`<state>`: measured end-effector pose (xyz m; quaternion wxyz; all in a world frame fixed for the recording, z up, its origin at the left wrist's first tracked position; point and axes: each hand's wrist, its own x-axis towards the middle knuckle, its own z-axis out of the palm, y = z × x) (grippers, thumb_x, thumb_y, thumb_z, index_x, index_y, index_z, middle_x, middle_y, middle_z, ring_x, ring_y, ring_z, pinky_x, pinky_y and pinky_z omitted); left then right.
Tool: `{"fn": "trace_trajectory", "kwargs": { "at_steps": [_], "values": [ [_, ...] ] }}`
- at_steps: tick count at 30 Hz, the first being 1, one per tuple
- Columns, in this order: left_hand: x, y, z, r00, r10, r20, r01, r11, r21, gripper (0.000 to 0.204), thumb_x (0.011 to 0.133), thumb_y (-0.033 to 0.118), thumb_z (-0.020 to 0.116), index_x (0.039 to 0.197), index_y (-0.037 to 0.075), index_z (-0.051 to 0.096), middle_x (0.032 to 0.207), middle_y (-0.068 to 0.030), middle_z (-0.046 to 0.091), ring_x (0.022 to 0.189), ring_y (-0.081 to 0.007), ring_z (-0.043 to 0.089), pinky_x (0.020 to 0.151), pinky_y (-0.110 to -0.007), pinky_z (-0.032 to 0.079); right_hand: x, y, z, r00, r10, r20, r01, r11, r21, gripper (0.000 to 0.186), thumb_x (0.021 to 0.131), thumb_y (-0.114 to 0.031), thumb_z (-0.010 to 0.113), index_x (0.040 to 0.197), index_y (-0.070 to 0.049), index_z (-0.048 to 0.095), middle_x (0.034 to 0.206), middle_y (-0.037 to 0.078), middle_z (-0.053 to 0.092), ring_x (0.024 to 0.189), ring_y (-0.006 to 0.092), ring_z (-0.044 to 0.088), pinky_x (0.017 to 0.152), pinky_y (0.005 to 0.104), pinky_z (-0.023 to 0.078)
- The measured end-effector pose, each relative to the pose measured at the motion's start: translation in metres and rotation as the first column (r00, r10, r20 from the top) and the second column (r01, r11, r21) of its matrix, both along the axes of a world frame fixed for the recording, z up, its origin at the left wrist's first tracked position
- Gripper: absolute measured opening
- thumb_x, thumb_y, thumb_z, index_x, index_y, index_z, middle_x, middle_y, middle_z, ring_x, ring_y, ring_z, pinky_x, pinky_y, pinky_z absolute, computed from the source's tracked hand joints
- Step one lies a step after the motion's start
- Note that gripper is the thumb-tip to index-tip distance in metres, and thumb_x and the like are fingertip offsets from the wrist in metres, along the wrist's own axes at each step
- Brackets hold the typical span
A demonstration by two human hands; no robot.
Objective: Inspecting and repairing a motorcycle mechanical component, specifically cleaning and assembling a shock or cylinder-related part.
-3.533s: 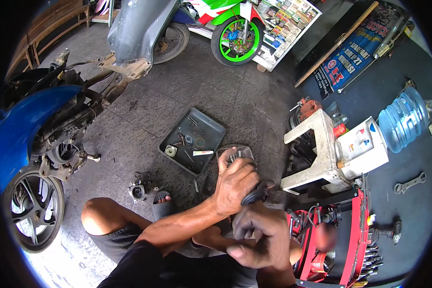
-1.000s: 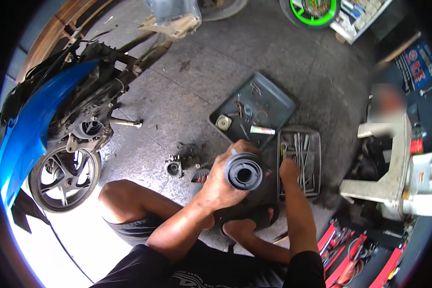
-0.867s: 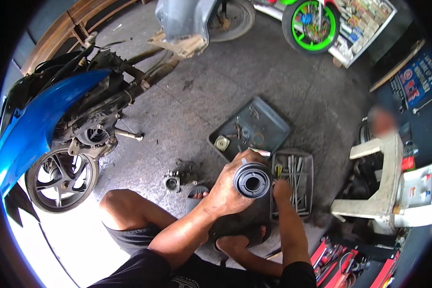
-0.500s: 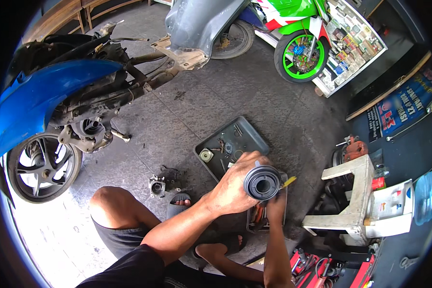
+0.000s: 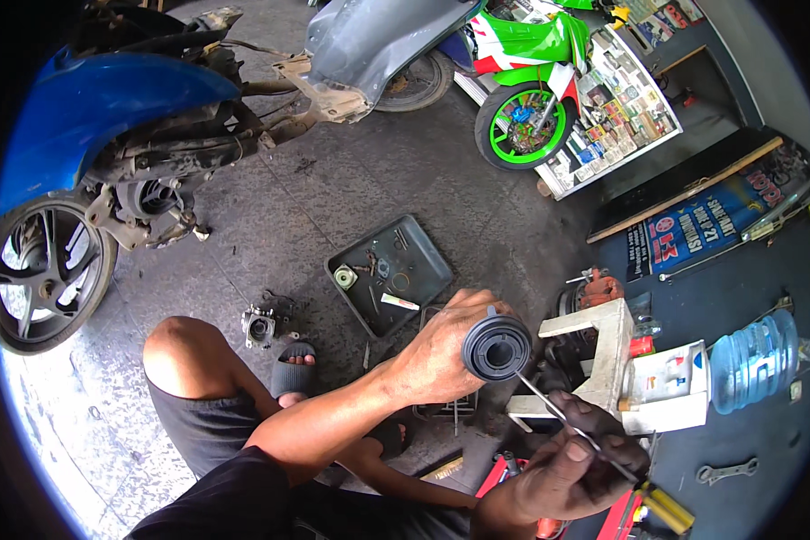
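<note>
My left hand (image 5: 434, 349) is closed around a black cylindrical part (image 5: 480, 362), whose round, ringed end with a hollow centre faces up. What lies below that end is hidden by my fingers. To the right, my right hand (image 5: 562, 477), its fingers darkened with grime, grips a screwdriver (image 5: 664, 509) with a yellow and black handle. Its thin metal shaft runs up and left between thumb and fingers. The tip reaches the lower right rim of the black part; I cannot tell whether it touches.
A dark tray (image 5: 423, 275) with small parts lies beyond my left hand. A metal engine part (image 5: 261, 326) sits on the floor by my foot. A white stool (image 5: 594, 360) stands right, near a blue water bottle (image 5: 754, 360). A blue motorbike (image 5: 135, 135) stands at left.
My right hand has come up from the tool box beneath my left hand, out to the right, now with the screwdriver in it. My left hand still holds the black part. The view has shifted rightward.
</note>
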<state>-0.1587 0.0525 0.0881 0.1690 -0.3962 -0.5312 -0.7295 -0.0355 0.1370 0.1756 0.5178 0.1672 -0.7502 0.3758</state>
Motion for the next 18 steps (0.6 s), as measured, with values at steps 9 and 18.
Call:
{"fn": "trace_trajectory", "kwargs": {
  "at_steps": [9, 18],
  "values": [
    [0.011, -0.013, -0.001, 0.998, 0.066, 0.007, -0.066, 0.998, 0.024, 0.032, 0.071, 0.012, 0.084, 0.095, 0.004, 0.065, 0.096, -0.0076, 0.064, 0.093, -0.028, 0.062, 0.088, -0.041, 0.048, 0.007, -0.012, 0.017, 0.969, -0.02, 0.245, -0.099, 0.879, 0.467, 0.024, 0.094, -0.001, 0.063, 0.115, -0.002, 0.051, 0.104, 0.026, 0.068, 0.094, 0.0356, 0.072, 0.081, 0.0429, 0.061],
    [0.02, -0.007, 0.003, 1.0, 0.011, 0.029, -0.013, 0.998, 0.065, 0.026, 0.071, 0.011, 0.083, 0.092, 0.007, 0.068, 0.092, -0.0047, 0.065, 0.091, -0.0247, 0.063, 0.087, -0.039, 0.045, 0.009, -0.024, 0.024, 0.937, -0.157, 0.313, -0.023, 0.865, 0.502, 0.017, 0.093, 0.002, 0.065, 0.105, 0.0, 0.054, 0.103, 0.025, 0.07, 0.091, 0.0326, 0.072, 0.08, 0.0387, 0.059]
  ]
}}
